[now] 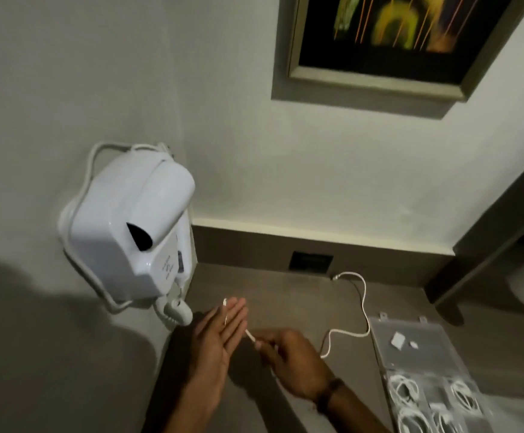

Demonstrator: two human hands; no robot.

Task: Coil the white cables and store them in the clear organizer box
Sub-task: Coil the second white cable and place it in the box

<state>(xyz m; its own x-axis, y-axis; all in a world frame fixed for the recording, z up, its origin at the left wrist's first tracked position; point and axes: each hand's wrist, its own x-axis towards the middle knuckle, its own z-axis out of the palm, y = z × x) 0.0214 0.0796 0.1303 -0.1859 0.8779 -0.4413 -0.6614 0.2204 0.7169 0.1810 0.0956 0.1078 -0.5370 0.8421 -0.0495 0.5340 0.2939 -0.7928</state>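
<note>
A thin white cable (362, 307) trails across the brown counter from near the wall socket toward my hands. My left hand (220, 335) is held flat with fingers together, and one end of the cable lies across its fingers. My right hand (289, 354) pinches the cable close to the left palm. The clear organizer box (379, 348) lies open at the right; its lid holds two small white pieces, and its lower compartments contain several coiled white cables (406, 389).
A white wall-mounted hair dryer (129, 226) with a curly cord hangs at the left. A dark socket plate (310, 260) sits in the counter's back strip. A framed picture (395, 42) hangs above. A dark vertical panel (498, 232) borders the counter at right.
</note>
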